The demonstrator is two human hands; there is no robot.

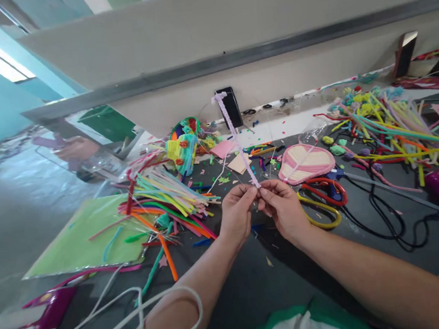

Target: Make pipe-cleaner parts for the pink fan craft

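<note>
Lilac fuzzy pipe-cleaner stem [236,137], one, crooked at the top: stands leaning left above my hands, its lower end pinched between the fingertips of my left hand [238,209] and my right hand [284,205], held close together. Black rectangular phone [234,106], one: behind the stem's top. Scissors with red and yellow loop handles [333,180]: just beside my right hand. Multicoloured fuzzy pipe-cleaner bundle [171,195]: near my left.

One can pass over the table [247,286] between the forearms [207,279]. Scissors [320,204] beside the right hand [283,207] and black cable [403,227] obstruct the right; pipe cleaners [171,190] and, perhaps, white cable [141,317] the left.
</note>
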